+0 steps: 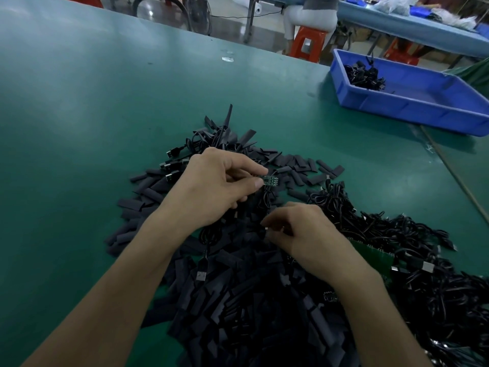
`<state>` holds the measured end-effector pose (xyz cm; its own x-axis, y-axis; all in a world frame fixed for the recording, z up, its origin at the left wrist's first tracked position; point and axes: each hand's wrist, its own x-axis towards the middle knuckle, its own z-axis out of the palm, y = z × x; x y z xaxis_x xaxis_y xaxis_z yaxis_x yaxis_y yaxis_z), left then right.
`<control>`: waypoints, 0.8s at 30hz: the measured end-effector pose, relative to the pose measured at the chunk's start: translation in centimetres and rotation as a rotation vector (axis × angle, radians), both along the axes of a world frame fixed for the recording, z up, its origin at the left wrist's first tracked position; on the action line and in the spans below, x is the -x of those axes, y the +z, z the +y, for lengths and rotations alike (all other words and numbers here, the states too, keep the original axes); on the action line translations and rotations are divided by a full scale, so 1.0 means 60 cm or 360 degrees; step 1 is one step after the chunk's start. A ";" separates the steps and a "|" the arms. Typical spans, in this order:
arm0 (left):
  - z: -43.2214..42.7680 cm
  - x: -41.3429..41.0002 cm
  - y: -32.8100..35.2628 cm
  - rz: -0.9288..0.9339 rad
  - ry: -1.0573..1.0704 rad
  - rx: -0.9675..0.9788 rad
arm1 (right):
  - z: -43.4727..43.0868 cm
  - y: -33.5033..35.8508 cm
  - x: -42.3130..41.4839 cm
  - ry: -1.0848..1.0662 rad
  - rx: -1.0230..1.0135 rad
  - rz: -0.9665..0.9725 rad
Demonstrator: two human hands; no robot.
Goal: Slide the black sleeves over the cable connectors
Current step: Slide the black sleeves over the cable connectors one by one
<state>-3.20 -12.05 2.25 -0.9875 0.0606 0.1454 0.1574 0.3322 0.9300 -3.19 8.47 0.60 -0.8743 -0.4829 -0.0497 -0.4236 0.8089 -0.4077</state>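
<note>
Green matting covers the workbench [79, 128]; beyond its far edge stand red stools [307, 42] and another table with a seated person, cut off at the top of the view. A blue bin [412, 107] sits at the bench's far right with a small dark tangle in its far corner. Black sleeves [238, 300] lie heaped in the middle, spreading under both forearms. A mass of black cables [423, 274] lies just beside them on the right, and USB plugs [172, 165] poke out at the heap's left. The left hand [219, 186] pinches a small green connector board [267, 180] between thumb and forefinger above the pile. The right hand [304, 234] is curled, fingertips down among the sleeves; a small pale tip shows there, too blurred to tell whether it grasps anything
</note>
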 end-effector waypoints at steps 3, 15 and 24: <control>-0.001 0.002 -0.002 0.0010 0.0000 -0.0007 | -0.018 -0.010 -0.004 0.0073 -0.0120 0.0110; -0.004 0.003 -0.004 0.0010 0.0030 -0.0046 | -0.025 -0.023 -0.003 0.0024 -0.0083 -0.0043; -0.001 0.001 0.000 0.0000 0.0069 -0.0060 | 0.002 0.018 0.002 -0.0294 0.0833 -0.0262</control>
<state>-3.23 -12.12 2.23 -0.9891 0.0122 0.1465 0.1433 0.3033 0.9420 -3.31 8.57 1.69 -0.9473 -0.3200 0.0123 -0.1918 0.5363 -0.8220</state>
